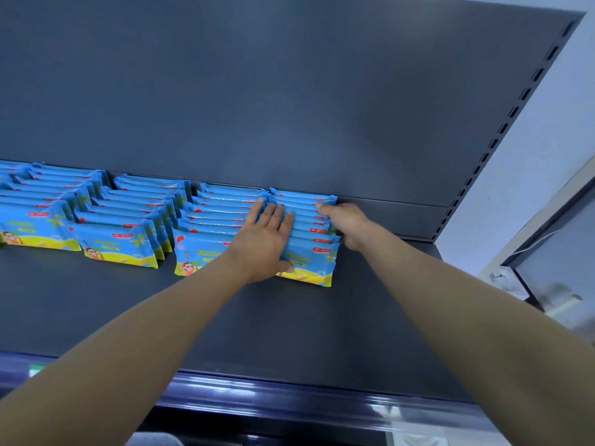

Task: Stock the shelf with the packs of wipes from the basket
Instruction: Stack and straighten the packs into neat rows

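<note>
Blue and yellow packs of wipes stand upright in several rows on the dark grey shelf [225,317]. The rightmost row of packs [309,233] sits between my two hands. My left hand [264,239] lies flat with straight fingers on the row's left side and top, thumb against the front pack. My right hand [346,222] curls round the right end of that row, index finger over the back packs. The basket is out of view.
More rows of wipes [122,217] fill the shelf to the left, up to the dark back panel [289,91]. A slotted upright [502,130] ends the shelf on the right. The shelf's glossy front rail [289,400] runs below my arms.
</note>
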